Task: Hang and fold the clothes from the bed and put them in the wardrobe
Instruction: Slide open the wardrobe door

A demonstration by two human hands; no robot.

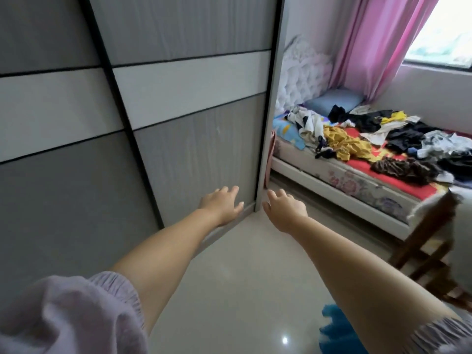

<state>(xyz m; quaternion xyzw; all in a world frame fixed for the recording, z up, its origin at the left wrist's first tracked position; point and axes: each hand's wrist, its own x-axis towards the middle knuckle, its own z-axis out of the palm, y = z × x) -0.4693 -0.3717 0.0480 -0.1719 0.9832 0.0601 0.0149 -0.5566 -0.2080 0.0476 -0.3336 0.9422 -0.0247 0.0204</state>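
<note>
Both arms reach forward and neither hand holds anything: the left hand has its fingers spread and loose in front of the lower grey panel of the wardrobe, and the right hand has its fingers likewise relaxed, close by the pale vertical end edge of the wardrobe; whether either hand actually touches the wardrobe cannot be told from this angle. The clothes are well beyond the right fingers, lying loose and unfolded in a scatter of yellow, black, white and brown pieces across the bed, so nothing looks hung or folded yet. The step in hand seems to be the very start: either getting to the bed or opening the wardrobe, whose sliding doors are closed, with a dark frame line up and to the left of the left fingers. The next move probably calls for stepping past the wardrobe's end edge toward the bed and taking one garment at a time. For room, the pale floor beneath and behind the fingers gives open space; the narrow gap lies just beyond the right fingers, between the wardrobe's end and the bed's corner. To the right of the right arm stands a wooden chair, near the bed's side, and something blue lies on the floor under the right forearm, both worth avoiding.
</note>
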